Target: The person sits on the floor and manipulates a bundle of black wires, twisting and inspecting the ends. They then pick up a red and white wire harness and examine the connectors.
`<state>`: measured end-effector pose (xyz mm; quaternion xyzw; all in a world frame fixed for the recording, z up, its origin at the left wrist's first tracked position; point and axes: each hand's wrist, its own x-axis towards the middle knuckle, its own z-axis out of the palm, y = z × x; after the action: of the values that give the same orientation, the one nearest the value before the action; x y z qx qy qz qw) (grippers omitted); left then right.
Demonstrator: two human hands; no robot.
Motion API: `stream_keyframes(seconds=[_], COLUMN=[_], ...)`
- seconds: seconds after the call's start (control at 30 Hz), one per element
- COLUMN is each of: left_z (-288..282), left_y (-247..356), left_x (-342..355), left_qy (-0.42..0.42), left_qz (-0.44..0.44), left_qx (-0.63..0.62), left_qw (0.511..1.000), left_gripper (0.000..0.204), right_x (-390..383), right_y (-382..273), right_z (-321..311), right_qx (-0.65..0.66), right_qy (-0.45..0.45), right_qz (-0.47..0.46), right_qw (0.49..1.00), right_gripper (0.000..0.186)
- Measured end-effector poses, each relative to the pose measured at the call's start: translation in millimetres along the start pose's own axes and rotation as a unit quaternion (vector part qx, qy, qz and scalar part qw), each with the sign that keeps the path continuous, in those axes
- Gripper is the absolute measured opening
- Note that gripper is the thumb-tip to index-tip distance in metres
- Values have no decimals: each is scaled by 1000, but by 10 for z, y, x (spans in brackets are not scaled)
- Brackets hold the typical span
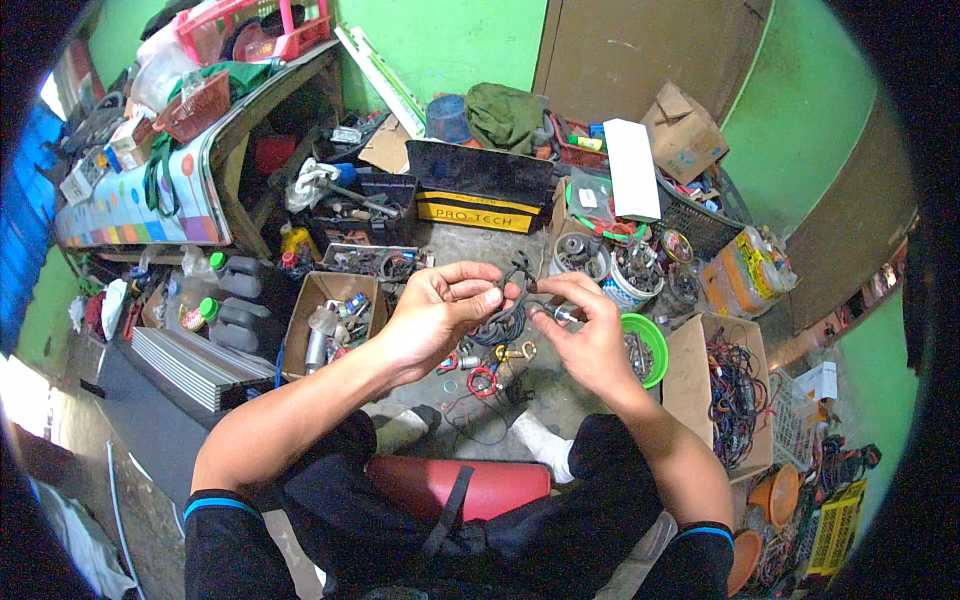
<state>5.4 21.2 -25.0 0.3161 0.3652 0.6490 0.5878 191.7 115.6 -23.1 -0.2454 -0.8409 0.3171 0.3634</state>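
Observation:
Both my hands meet in front of me, above the floor. My left hand (435,318) pinches a thin black cable (521,266) that loops between the two hands. The fingers of my right hand (592,335) close round a small dark piece with a silver end (566,314), which looks like a connector; its exact kind is hard to make out. Whether the cable joins that piece is hidden by the fingers. Below them on the floor lie a dark coil of cable (497,329), a red ring (482,382) and a yellow metal part (520,352).
A cardboard box of mixed parts (296,325) stands at left, near black jugs with green caps (247,310). To the right are a green bowl (656,350) and a cardboard box (686,385) of tangled wires. A black and yellow toolbox (478,214) sits ahead.

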Motion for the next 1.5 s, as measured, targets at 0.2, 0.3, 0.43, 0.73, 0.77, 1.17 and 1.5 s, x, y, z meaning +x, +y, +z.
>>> stream_keyframes(seconds=[0.2,0.3,0.43,0.73,0.77,1.17,1.5], left_z=[58,17,43,105,103,49,52], left_y=[32,24,21,-55,-65,-109,-79], left_x=[-27,-28,-24,-38,-36,-31,-15], left_qy=[14,41,31,40,38,16,-11], left_qz=[-2,21,34,64,76,148,165], left_qx=[48,78,70,168,171,236,228], left_qw=[999,996,996,983,982,960,959], left_gripper=[23,23,23,23,24,32,38], right_x=[-19,16,13,-36,-44,-89,-122], right_y=[1,-12,52,69,82,-36,24], right_z=[-26,-93,-80,13,24,108,77], right_qx=[176,278,287,404,414,392,496], right_qy=[-87,-94,-81,-106,-113,-37,-112], right_qz=[151,140,180,246,252,260,241], right_qw=[969,946,937,875,867,881,827], right_gripper=[25,20,23,22,23,23,26])
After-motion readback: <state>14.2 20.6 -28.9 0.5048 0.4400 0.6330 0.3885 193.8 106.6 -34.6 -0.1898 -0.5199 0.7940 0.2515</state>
